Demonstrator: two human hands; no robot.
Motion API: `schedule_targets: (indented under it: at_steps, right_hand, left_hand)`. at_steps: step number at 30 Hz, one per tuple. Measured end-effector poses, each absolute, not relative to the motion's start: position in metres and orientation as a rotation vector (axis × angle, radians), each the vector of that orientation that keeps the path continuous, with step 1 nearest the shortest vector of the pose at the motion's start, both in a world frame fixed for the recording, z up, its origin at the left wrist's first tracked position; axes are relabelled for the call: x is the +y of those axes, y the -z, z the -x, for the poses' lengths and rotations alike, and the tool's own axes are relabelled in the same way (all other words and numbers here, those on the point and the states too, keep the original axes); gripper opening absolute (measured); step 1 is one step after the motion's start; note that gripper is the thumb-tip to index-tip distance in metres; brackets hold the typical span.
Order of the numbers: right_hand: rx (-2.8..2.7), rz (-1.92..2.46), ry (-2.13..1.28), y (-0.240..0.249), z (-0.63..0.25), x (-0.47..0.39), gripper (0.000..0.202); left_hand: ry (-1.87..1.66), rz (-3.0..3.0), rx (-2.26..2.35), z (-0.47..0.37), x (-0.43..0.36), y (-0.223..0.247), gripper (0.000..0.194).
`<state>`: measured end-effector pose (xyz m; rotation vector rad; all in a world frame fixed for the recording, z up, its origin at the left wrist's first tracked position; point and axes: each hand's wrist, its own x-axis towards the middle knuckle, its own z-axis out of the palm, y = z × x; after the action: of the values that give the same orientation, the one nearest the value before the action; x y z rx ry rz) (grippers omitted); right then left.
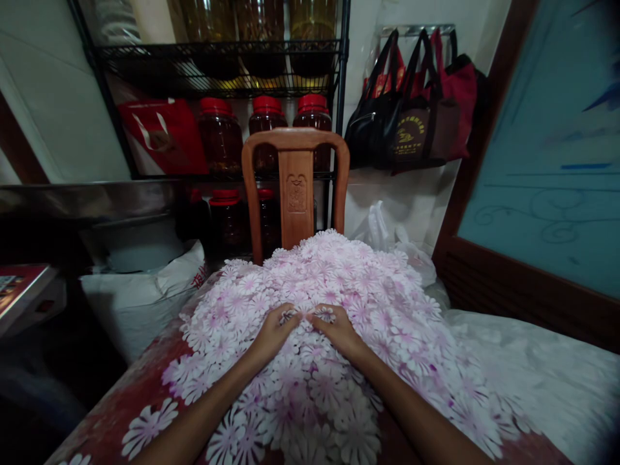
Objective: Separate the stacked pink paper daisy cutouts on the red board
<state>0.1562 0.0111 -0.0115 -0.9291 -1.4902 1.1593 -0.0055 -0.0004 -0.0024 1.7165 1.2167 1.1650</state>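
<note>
Many white and pink flower-shaped pieces (339,271) lie heaped on a dark red tabletop (116,400). Over the middle of the heap, my left hand (281,328) and my right hand (336,328) come close together from either side. Between them is a flower piece (305,315) with a pink centre, its petals showing near both hands. My left thumb and fingers pinch its left side. The right thumb and fingers close on its right side. A single loose flower (149,426) rests at the table's lower left, beside my left forearm.
Behind the heap stands a wooden chair (296,187). A black wire shelf (217,58) holds red-lidded jars (220,135) and a red bag (165,139). Bags (411,123) hang on the wall. A white sack (140,297) is left; white cloth (533,368) lies right.
</note>
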Motion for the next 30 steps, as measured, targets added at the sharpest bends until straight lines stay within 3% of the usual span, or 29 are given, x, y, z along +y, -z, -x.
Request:
schedule_targets:
  at_steps: [30]
  right_hand:
    - [-1.490, 0.968, -1.118, 0.0141, -0.1562, 0.0111, 0.039]
  left_hand:
    - [-1.099, -1.758, 1.192, 0.0110, 0.0018, 0.0011, 0.035]
